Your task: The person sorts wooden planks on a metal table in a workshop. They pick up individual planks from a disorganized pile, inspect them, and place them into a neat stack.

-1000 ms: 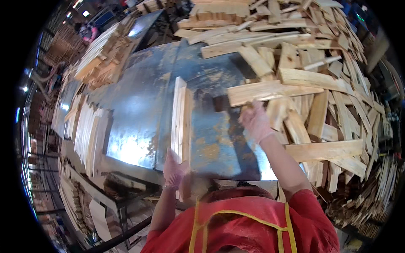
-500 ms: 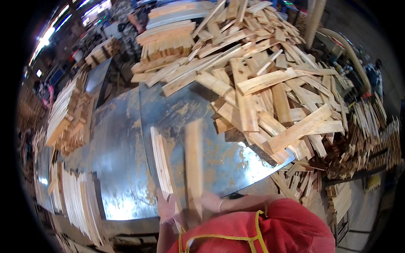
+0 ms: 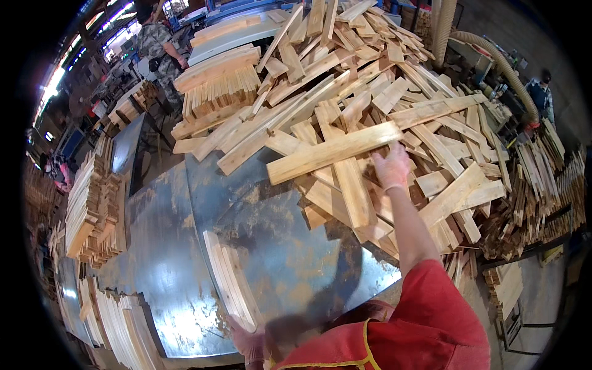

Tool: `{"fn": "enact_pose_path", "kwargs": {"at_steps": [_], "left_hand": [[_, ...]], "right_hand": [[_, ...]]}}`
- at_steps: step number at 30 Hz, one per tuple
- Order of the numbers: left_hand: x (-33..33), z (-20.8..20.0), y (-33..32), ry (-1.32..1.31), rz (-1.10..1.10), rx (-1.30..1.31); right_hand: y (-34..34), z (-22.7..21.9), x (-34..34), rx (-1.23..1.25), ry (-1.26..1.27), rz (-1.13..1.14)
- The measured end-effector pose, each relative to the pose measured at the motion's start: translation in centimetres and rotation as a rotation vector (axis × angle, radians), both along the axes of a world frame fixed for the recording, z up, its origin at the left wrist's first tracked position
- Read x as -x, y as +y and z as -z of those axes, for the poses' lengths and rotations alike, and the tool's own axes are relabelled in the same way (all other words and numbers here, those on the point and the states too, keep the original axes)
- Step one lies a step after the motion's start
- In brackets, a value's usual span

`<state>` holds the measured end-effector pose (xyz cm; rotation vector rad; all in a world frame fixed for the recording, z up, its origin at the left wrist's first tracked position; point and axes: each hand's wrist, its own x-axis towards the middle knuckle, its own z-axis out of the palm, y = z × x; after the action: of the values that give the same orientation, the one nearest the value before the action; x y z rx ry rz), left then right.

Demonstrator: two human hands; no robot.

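My right hand (image 3: 393,168), in a light glove, reaches out over the pile and grips the right end of a flat wooden board (image 3: 333,153). That board lies slantwise across other pieces. Close to my body, my left hand (image 3: 248,339), also gloved, is closed round the near end of a small bundle of narrow wooden boards (image 3: 230,280). The bundle rests on the metal tabletop (image 3: 166,259), its boards side by side. Some fingers of the left hand are hidden beneath the bundle.
A large jumbled board pile (image 3: 364,197) covers the table's right and far side. Neat board stacks stand at the left (image 3: 92,203), lower left (image 3: 126,324) and far side (image 3: 219,86). A ribbed hose (image 3: 505,68) hangs at the far right. Another person (image 3: 159,52) stands far left.
My right hand has gone from beside the bundle out to the pile and now holds a board there. The bundle looks wider, with the board formerly upright beside it no longer separate.
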<state>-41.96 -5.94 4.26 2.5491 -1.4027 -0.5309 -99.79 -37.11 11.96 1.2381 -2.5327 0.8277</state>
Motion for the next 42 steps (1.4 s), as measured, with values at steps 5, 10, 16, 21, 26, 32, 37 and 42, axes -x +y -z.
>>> {"fn": "enact_pose_path", "kwargs": {"at_steps": [5, 10, 16, 21, 26, 32, 37, 42], "left_hand": [[1.2, -2.5, -1.0, 0.021, -0.117, -0.199], [-1.7, 3.1, 2.6, -0.148, 0.042, 0.128], [-0.8, 1.0, 0.3, -0.032, 0.023, -0.055], [-4.0, 1.6, 1.3, 0.276, 0.098, 0.264], [-8.2, -0.6, 2.6, 0.221, 0.022, 0.166], [-11.2, -3.4, 4.4, 0.036, -0.036, -0.038], [-12.0, -3.5, 3.1, 0.109, -0.035, -0.066], [-11.4, -1.5, 4.4, -0.091, 0.031, 0.001]], "right_hand": [[-2.5, -0.4, 6.4, -0.494, -0.424, 0.028], [0.5, -0.2, 6.5, -0.106, -1.188, -0.397], [12.2, -5.0, -9.4, 0.078, -1.490, -0.796], [18.3, -1.2, -22.2, -0.045, -1.737, -0.772], [26.3, 7.4, -33.4, -0.120, -1.448, -0.644], [31.1, 6.5, -41.3, -0.168, -1.311, -0.574], [31.5, 7.2, -49.6, -0.675, -0.849, -0.922], [19.9, 0.2, -48.4, -0.814, -0.851, -1.593]]}}
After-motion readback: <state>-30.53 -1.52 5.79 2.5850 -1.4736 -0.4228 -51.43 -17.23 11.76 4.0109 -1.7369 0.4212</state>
